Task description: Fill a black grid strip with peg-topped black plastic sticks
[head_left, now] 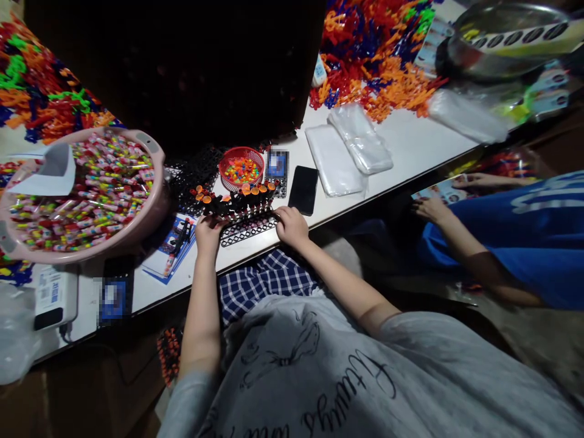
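Observation:
At the table's front edge, a black lattice strip (249, 231) lies between my two hands. Along its far side runs a row of small black pieces with orange round tops (253, 190); their exact kind is too small to make out. My left hand (208, 234) has its fingers closed at the strip's left end. At the opposite end, the curled fingers of my right hand (292, 226) grip the strip's corner. Just beyond the row sits a red basket (223, 164) of small colourful pieces. A black phone (303, 190) lies close to my right hand.
A pink tub (157, 176) full of small wrapped tubes stands left. Blue-and-white cards (159, 261) lie before it. Clear plastic bags (337, 161) rest on the right. Heaps of colourful plastic figures (378, 61) lie behind. A person in blue (515, 225) handles a card at right.

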Motion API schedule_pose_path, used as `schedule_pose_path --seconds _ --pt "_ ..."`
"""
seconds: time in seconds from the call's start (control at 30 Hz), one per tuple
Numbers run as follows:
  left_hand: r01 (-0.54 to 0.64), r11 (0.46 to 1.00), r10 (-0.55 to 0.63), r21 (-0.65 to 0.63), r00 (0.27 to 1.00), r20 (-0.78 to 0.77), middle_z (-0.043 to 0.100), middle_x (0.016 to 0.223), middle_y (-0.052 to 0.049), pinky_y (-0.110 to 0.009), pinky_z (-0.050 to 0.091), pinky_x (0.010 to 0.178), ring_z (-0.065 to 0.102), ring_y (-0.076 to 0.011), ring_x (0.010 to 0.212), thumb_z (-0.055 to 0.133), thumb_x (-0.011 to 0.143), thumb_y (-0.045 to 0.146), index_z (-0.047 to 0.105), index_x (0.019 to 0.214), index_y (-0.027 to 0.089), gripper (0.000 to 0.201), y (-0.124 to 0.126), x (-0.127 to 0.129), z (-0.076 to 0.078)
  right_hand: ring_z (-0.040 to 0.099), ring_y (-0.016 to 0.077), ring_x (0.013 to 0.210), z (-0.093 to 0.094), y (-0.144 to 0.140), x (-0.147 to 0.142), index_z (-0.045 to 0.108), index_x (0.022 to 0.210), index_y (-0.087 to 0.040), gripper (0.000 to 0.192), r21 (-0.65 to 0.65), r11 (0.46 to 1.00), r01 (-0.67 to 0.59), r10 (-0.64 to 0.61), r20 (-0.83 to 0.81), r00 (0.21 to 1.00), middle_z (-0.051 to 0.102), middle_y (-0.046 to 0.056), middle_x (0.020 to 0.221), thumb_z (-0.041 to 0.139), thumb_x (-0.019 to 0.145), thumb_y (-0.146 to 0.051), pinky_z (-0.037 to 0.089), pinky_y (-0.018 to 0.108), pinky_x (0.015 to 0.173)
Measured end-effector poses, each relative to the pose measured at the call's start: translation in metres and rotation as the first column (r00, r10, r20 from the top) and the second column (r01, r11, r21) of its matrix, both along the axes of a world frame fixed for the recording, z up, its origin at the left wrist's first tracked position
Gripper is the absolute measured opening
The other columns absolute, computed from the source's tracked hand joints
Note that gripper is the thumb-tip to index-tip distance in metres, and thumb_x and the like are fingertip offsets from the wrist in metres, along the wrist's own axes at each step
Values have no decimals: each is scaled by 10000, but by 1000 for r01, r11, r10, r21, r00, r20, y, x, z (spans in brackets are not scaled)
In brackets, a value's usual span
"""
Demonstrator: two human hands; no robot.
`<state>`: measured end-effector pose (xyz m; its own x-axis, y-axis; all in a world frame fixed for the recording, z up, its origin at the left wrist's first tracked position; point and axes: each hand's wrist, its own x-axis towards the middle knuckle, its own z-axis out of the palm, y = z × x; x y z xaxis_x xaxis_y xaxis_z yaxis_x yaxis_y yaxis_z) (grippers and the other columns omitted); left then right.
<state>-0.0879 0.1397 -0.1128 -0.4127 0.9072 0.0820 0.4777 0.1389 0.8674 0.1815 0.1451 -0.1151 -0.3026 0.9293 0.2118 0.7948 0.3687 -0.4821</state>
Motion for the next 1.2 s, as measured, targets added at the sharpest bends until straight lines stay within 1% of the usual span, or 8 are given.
schedule_pose_path --seconds 0.1,0.2,0.33,0.6,0.73,0.9,1.1,1.2 --pt "44 999 -45 -4 998 -37 623 761 -19 -290 478 760 588 -170 749 758 649 240 655 712 167 141 -2 0 7 496 275 982 0 1 0 640 1176 -131 411 -3 1000 2 -2 6 1000 626 118 1180 471 803 -102 436 390 864" --pt "142 989 -144 -33 987 -75 651 800 -34 -309 470 813 601 -194 808 712 672 191 665 727 173 74 -2 -2 13 498 271 979 -1 1 -1 641 1179 -128 416 7 1000 7 -7 6 1000 631 114 1177 475 799 -97 436 383 866" --pt "253 966 -258 -56 961 -98 649 797 -48 -337 461 854 601 -218 837 652 735 212 641 725 183 32 -4 -5 14 498 265 973 -1 1 -1 643 1171 -126 411 15 1000 5 -5 4 1000 634 110 1179 482 795 -92 435 378 864" --pt "244 969 -239 19 959 -156 641 935 -92 -354 451 902 587 -233 939 580 810 286 646 850 176 134 -10 -5 6 497 263 975 -5 2 1 642 1159 -139 400 40 999 4 -3 -14 1000 636 99 1176 481 797 -81 433 375 869" --pt "259 966 -251 21 949 -189 648 931 -98 -365 450 909 586 -243 945 583 788 264 655 855 169 136 -9 -7 5 500 260 967 -6 2 0 644 1152 -135 402 50 999 7 -6 -11 1000 637 100 1171 481 790 -75 438 368 863" --pt "270 963 -262 8 940 -219 646 905 -82 -365 452 904 582 -246 924 609 689 169 653 848 174 166 -6 -8 0 497 263 971 -7 2 0 640 1151 -140 406 37 999 8 -8 -4 1000 630 103 1178 478 785 -72 438 378 865" --pt "241 971 -233 0 938 -256 618 845 -68 -373 454 882 577 -244 888 611 681 197 631 817 176 140 -9 -9 -4 493 259 951 -7 1 1 641 1137 -137 398 39 999 9 -9 -1 1000 627 104 1176 474 781 -74 438 378 860" --pt "221 975 -214 5 952 -218 617 829 -58 -367 461 873 585 -234 869 628 678 208 624 808 181 132 -12 -9 -3 491 259 951 -8 0 1 639 1137 -136 399 36 999 6 -6 0 1000 624 109 1175 471 781 -73 437 378 859"
